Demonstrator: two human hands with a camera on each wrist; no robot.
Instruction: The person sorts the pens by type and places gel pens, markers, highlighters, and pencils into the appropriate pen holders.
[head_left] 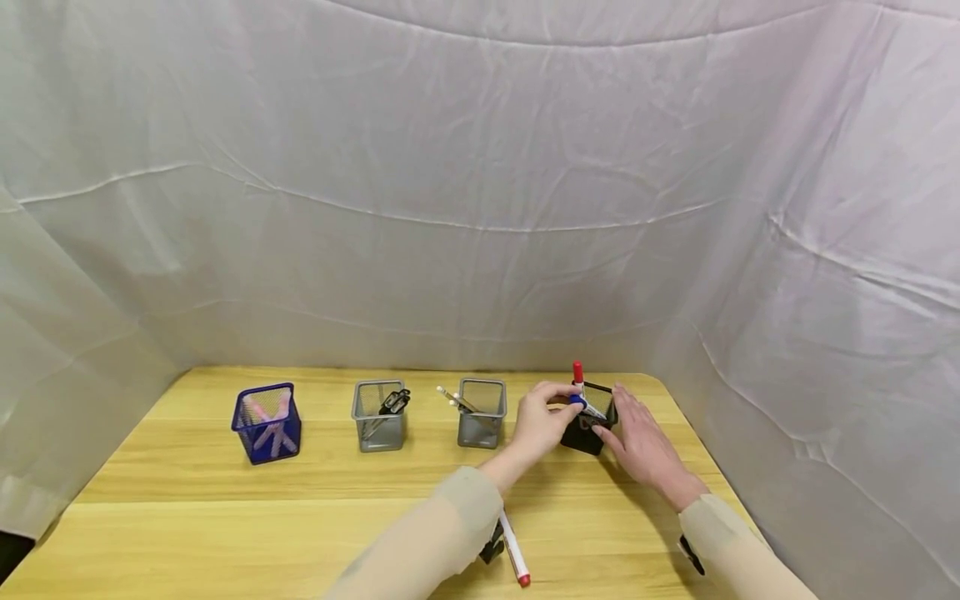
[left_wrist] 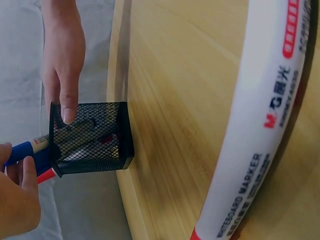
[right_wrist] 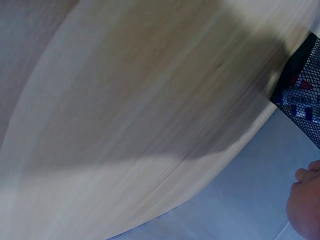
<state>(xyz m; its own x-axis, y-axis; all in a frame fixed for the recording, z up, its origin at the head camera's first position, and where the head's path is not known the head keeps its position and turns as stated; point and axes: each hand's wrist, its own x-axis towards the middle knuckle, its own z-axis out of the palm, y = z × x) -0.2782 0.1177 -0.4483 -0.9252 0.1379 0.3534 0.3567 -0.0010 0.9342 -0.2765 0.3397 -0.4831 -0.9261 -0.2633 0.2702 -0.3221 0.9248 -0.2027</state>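
Note:
At the right of the table, a black mesh pen holder (head_left: 581, 440) stands with several markers in it. My left hand (head_left: 542, 421) pinches a blue-capped marker (left_wrist: 22, 151) by its cap end, the body slanting down into the holder's mouth. A red-capped marker (head_left: 577, 372) sticks up beside it. My right hand (head_left: 647, 442) holds the holder from the right, thumb on the near face and fingers along the far side. In the right wrist view only the holder's lower mesh (right_wrist: 305, 95) and part of a hand (right_wrist: 306, 205) show.
A red-and-white whiteboard marker (head_left: 513, 546) lies on the table (head_left: 247, 533) beside my left forearm. Leftward stand a grey mesh holder (head_left: 480, 432) with pencils, another grey holder (head_left: 382, 440) with black-handled scissors, and a blue mesh holder (head_left: 255, 450) with pink sticks. Pale cloth (head_left: 450, 192) hangs around.

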